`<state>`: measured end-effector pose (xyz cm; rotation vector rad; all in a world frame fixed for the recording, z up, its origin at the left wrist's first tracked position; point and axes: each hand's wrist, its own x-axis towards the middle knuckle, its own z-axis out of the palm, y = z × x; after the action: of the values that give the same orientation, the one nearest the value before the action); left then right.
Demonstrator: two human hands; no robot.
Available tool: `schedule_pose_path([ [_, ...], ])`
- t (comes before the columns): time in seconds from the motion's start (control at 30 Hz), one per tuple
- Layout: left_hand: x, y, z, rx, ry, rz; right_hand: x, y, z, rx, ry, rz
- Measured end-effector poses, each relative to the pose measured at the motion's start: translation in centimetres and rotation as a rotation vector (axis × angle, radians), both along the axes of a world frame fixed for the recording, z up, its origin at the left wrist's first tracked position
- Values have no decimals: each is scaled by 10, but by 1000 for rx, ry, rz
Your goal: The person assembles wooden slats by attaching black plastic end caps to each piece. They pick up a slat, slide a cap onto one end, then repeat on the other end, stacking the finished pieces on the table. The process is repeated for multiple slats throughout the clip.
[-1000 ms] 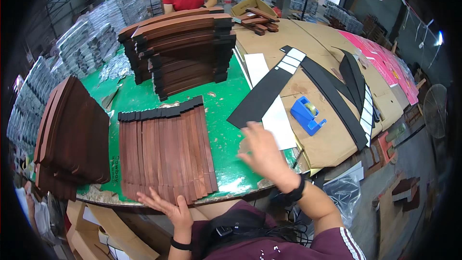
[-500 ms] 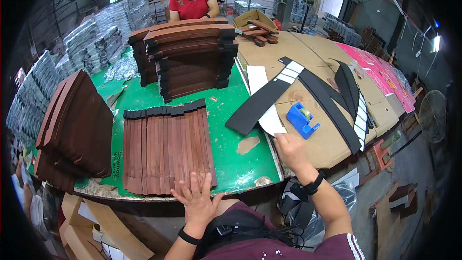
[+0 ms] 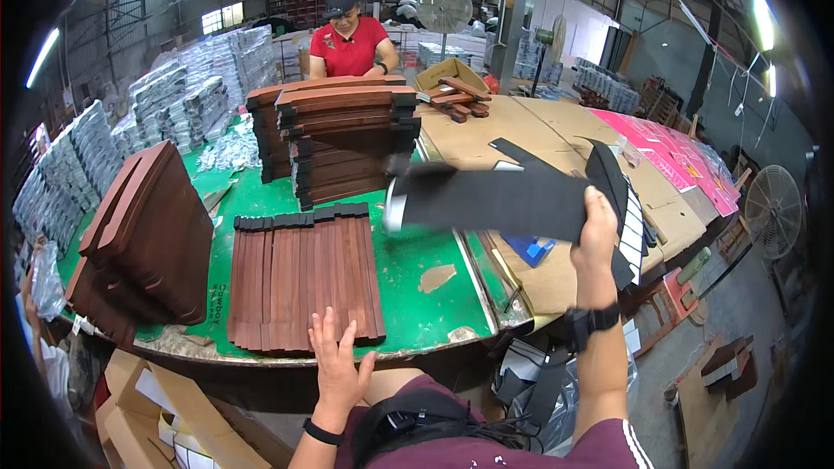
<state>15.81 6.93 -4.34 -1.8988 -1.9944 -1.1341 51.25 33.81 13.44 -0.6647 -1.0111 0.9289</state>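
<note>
Right hand (image 3: 598, 230): clamped on one end of a black strip (image 3: 495, 200), thumb uppermost. The strip extends leftward above the table (image 3: 408, 313), its far end blurred and showing a white patch; the end grip seems to leave nearly its whole length unobstructed.

Left hand (image 3: 339, 365): fingers apart, grasping nothing, at the near edge of a row of wooden slats (image 3: 304, 282); contact cannot be told.

Row of wooden slats: laid side by side, black ends (image 3: 304, 215) all facing away, likely so that every piece presents alike.

Rear stack (image 3: 347, 139): slats piled in layers beyond the row, presumably to save surface.

Left stack (image 3: 156, 243): tall brown pieces packed close at the row's left, apparently leaning on one another for support.

Blue tape dispenser (image 3: 526, 247): on cardboard (image 3: 539, 122) to the right, partly hidden beneath the strip's line; judged within easy reach.

Further black strips (image 3: 602, 169): overlapping on the cardboard, beyond the right hand.
</note>
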Motion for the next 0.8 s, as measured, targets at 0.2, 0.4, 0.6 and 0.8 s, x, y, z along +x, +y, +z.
schedule_pose_path([
  [0.2, 13, -11, 10, 91, -122, -65, 69, 41, -36, -48, 267, -177],
  [0.4, 23, -22, 22, 109, -254, -142, 58, -42, -35, -16, 101, 1],
  [0.6, 35, -50, 80, 366, -225, -162, 15, -143, -6, 129, 48, 286],
  [0.8, 52, -109, 146, 534, 83, -41, -23, -194, 2, 204, 2, 713],
])
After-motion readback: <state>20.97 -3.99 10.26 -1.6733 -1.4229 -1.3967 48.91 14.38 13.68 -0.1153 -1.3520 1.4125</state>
